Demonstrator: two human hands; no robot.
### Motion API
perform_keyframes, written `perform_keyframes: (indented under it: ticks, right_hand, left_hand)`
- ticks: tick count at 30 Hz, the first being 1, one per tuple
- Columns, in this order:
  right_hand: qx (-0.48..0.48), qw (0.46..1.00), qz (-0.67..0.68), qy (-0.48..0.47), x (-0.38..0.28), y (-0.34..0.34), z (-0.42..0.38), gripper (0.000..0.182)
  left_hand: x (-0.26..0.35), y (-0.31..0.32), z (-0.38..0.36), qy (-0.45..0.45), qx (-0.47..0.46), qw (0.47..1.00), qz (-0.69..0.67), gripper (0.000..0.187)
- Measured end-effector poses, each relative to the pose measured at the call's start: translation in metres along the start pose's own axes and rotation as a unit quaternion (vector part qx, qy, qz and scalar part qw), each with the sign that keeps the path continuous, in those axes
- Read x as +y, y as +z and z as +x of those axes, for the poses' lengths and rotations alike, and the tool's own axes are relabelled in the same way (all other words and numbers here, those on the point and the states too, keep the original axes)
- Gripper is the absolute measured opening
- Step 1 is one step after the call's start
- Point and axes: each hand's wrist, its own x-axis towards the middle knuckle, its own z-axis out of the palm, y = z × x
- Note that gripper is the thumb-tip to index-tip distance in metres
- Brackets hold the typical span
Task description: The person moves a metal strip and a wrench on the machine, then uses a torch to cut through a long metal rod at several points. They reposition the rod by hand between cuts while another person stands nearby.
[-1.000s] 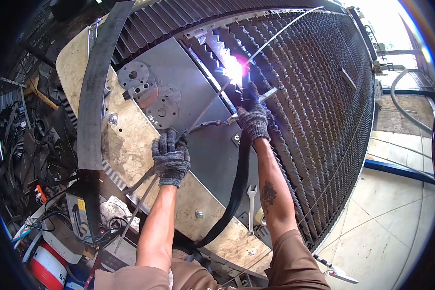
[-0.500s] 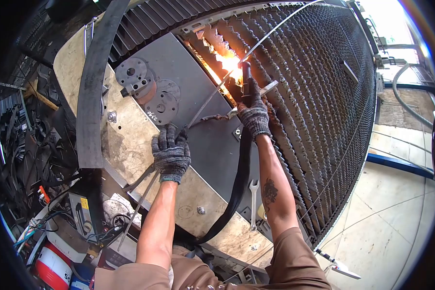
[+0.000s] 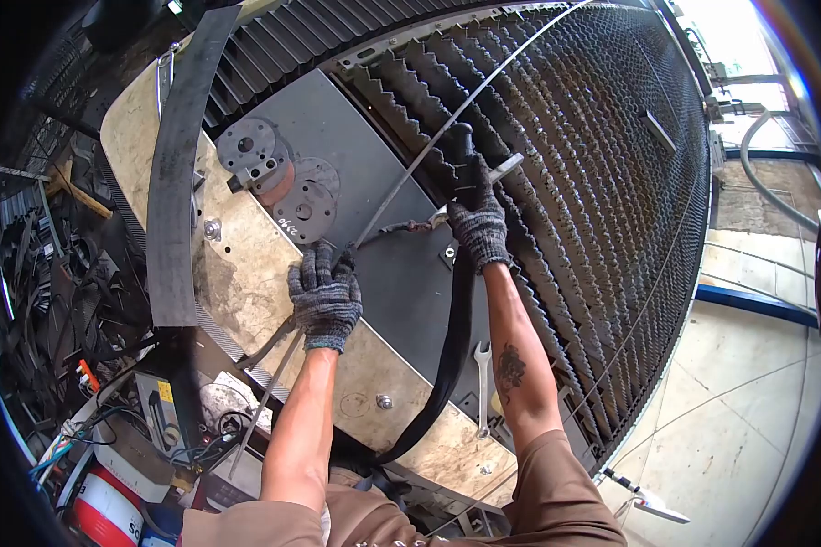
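My left hand [image 3: 325, 296], in a grey knit glove, rests at the edge of a dark flat plate [image 3: 383, 319], its fingers pointing up beside a long thin rod [image 3: 401, 180]. The rod passes by my thumb; whether I grip it is unclear. My right hand [image 3: 477, 214], gloved too, is closed around a black torch [image 3: 464, 146] with a thick black cable sleeve [image 3: 451, 337] below it. The torch tip is over the serrated metal slats [image 3: 575, 182], right of the dark plate. No flame or sparks show.
Round drilled metal discs [image 3: 306, 210] lie on the dark plate. A wrench [image 3: 483, 387] is near the front edge. One long curved metal strip [image 3: 175, 182] lies at the left. Scrap metal [image 3: 55, 273] is piled on the far left, with a red and white drum [image 3: 105, 506] below it.
The bright flame and sparks at the torch tip are gone. My right hand and the torch have shifted very slightly. My left hand is nearly unmoved.
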Motion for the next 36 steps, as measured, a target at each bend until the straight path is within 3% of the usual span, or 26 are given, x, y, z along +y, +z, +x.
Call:
perform_keyframes:
  ticks: [1,3,4,7,8,9,11,26,28,31,32,36]
  right_hand:
    - [0.0,1.0,0.0,0.0,0.004,0.003,0.0,0.093]
    - [-0.011,0.986,0.15,0.077,0.009,0.009,0.001,0.094]
    - [-0.015,0.951,0.297,0.088,0.006,0.008,-0.001,0.095]
    - [-0.008,0.951,0.307,0.032,0.006,0.004,0.01,0.094]
    - [-0.024,0.965,0.239,0.102,-0.005,-0.003,0.007,0.094]
    - [-0.022,0.966,0.237,0.104,-0.005,-0.003,0.006,0.094]
    - [-0.012,0.995,0.072,0.071,0.002,0.004,0.01,0.092]
    - [-0.011,0.998,0.032,0.05,0.003,0.012,0.004,0.086]
    - [0.016,1.0,0.004,-0.01,0.008,0.014,0.005,0.087]
    - [0.017,1.0,0.006,-0.012,0.007,0.015,0.005,0.088]
    - [-0.008,0.999,-0.012,0.03,0.001,0.009,0.003,0.09]
    - [-0.009,0.999,-0.05,0.012,-0.005,0.009,0.004,0.092]
  left_hand:
    - [0.0,0.001,-0.001,-0.001,-0.004,1.0,0.0,0.05]
    - [0.0,-0.001,-0.001,-0.002,-0.011,1.0,-0.005,0.049]
    - [-0.001,0.0,-0.001,0.001,-0.007,1.0,-0.012,0.048]
    - [-0.001,0.0,0.001,-0.001,0.003,1.0,-0.017,0.047]
    - [0.001,-0.001,0.0,-0.002,0.007,1.0,-0.015,0.047]
    - [0.002,-0.001,0.0,-0.001,0.006,1.0,-0.018,0.047]
    - [0.0,0.0,0.0,-0.001,-0.002,1.0,-0.008,0.047]
    - [-0.001,0.0,-0.001,-0.001,-0.028,1.0,-0.002,0.054]
    - [-0.003,0.0,-0.001,0.0,-0.026,1.0,-0.001,0.055]
    - [0.0,-0.001,0.0,-0.001,-0.027,1.0,-0.009,0.054]
    - [0.0,-0.002,0.0,-0.002,-0.026,1.0,-0.007,0.053]
    - [-0.001,0.001,-0.001,-0.001,-0.028,1.0,-0.003,0.05]
